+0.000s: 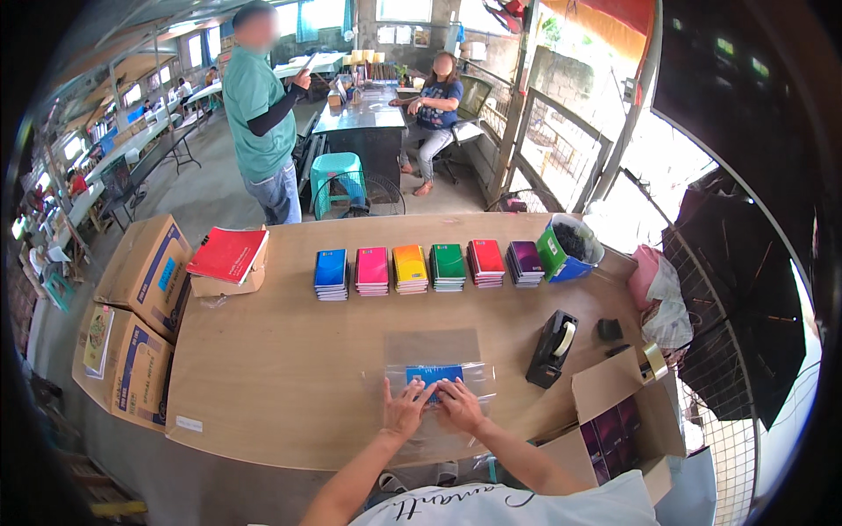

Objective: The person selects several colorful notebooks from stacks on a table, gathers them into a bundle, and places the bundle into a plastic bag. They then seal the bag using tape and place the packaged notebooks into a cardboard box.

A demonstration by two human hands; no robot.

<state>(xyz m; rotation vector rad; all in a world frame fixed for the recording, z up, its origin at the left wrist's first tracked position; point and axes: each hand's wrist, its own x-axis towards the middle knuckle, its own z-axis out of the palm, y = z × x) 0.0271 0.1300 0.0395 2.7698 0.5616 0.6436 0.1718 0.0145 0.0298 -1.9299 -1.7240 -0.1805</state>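
A blue notebook [435, 373] lies on the wooden table in front of me, with clear plastic wrap [484, 379] around it. My left hand [408, 410] rests over its lower left part, fingers stretched out and thumb apart. Beside it, my right hand [461, 407] lies on the lower right part, its fingers laid out flat. The fingertips of both hands nearly meet at the middle. More clear plastic sheets [434, 343] are spread on the table just beyond and beneath the notebook.
Along the far side stand stacks of blue [331, 274], pink [372, 272], yellow [410, 269], green [447, 268], red [486, 263] and purple notebooks [526, 265]. A tape dispenser [551, 351] and an open carton [607, 386] are at right; closed cartons [145, 272] at left. Two people are beyond.
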